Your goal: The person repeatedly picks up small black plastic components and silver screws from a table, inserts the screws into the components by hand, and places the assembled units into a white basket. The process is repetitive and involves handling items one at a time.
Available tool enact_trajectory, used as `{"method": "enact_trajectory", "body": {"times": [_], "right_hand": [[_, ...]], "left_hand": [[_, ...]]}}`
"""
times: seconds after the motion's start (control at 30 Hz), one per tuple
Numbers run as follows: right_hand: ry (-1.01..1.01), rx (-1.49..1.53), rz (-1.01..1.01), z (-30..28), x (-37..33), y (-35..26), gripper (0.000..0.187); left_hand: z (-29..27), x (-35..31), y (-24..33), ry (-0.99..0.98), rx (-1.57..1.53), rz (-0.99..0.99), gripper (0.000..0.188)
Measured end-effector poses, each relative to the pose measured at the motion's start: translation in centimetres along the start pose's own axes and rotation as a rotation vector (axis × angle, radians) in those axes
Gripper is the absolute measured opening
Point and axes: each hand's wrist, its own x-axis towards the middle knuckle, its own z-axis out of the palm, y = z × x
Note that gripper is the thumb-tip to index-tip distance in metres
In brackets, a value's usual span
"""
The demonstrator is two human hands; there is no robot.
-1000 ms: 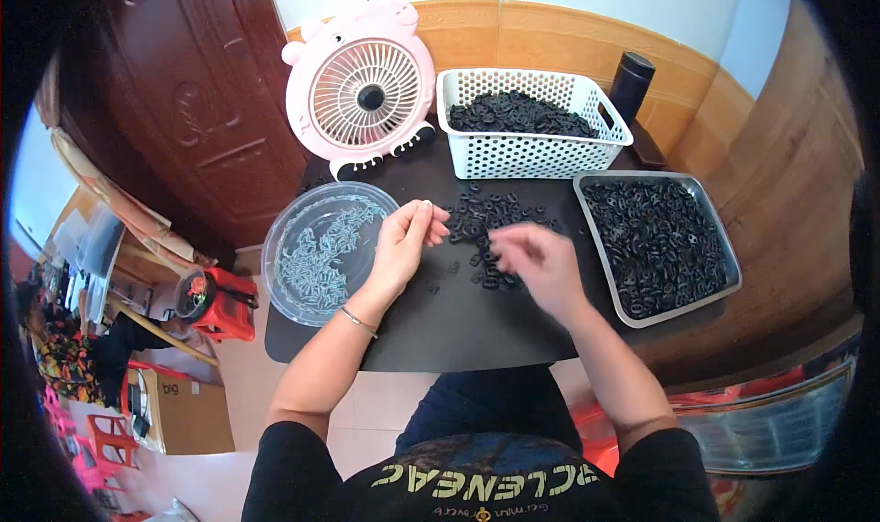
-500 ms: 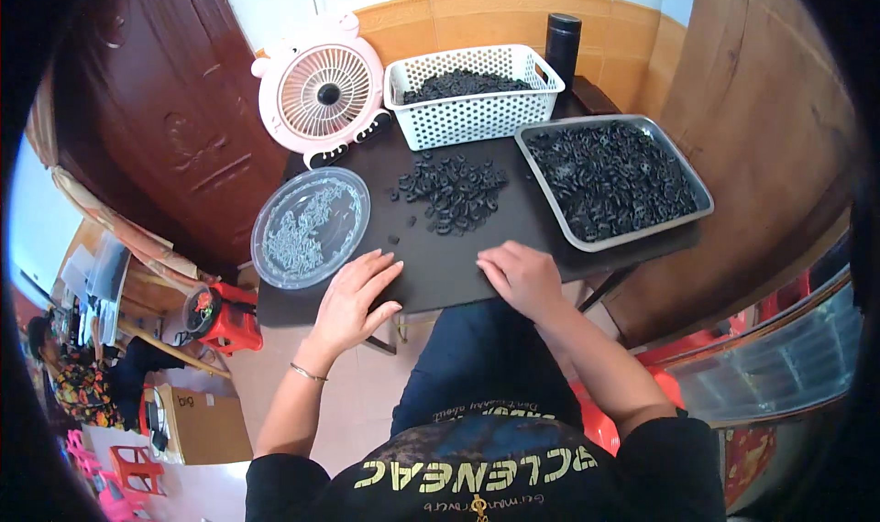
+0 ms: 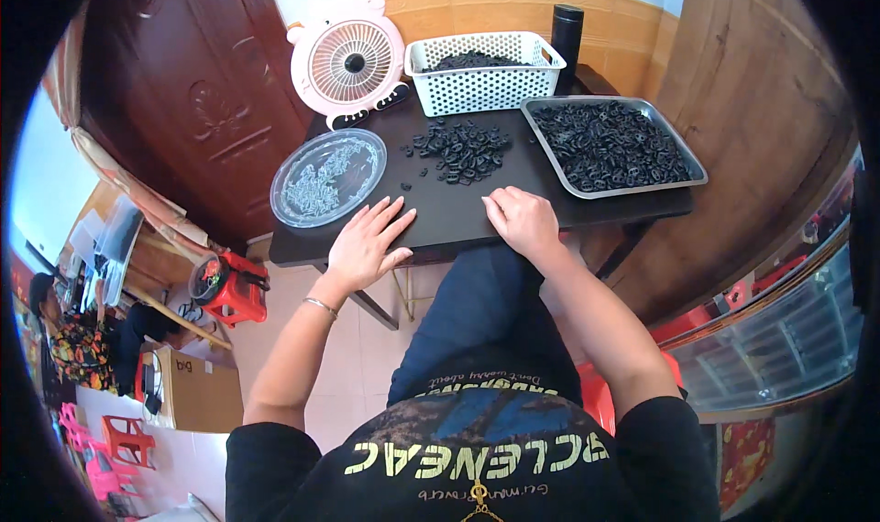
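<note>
My left hand [image 3: 371, 245] lies flat near the front edge of the dark table [image 3: 440, 218], fingers spread and holding nothing. At the same edge, my right hand [image 3: 522, 219] rests with its fingers curled in and the thumb against them; whatever is inside is hidden. Between and beyond the hands lies a loose pile of small black ring-like pieces [image 3: 463, 151]. Left of it, a clear round plastic lid [image 3: 368, 166] carries many tiny pale translucent bits [image 3: 312, 190]. A metal tray [image 3: 642, 188] full of similar black pieces [image 3: 610, 142] stands to the right.
A white perforated basket [image 3: 486, 91] with black pieces stands at the back. Beside it are a pink fan [image 3: 354, 62] and a black bottle [image 3: 566, 45]. On the floor to the left, a red stool [image 3: 240, 293] and a cardboard box [image 3: 203, 392] stand near another seated person [image 3: 87, 348].
The view has tilted, so the table and its things sit higher in the picture. My left fingers have spread further apart; my right hand stays curled at the edge.
</note>
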Motion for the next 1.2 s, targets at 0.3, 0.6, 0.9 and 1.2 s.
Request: {"method": "enact_trajectory", "body": {"times": [0.3,0.6,0.9,1.2], "right_hand": [[-0.06,-0.053,0.006,0.0,-0.2,-0.7,0.021],[-0.094,-0.013,0.047,0.2,0.2,-0.9,0.018],[-0.096,0.06,0.026,0.4,0.0,-0.3,0.011],[-0.122,0.644,-1.113,-11.9,13.3,-19.9,0.038]], "left_hand": [[0.3,-0.7,-0.5,-0.039,-0.007,-0.003,0.059],[1.4,-0.6,-1.3,0.015,-0.01,0.025,0.059],[1.7,-0.9,-1.5,0.063,-0.058,0.048,0.059],[2.5,-3.7,-1.6,0.059,-0.009,0.037,0.057]]}}
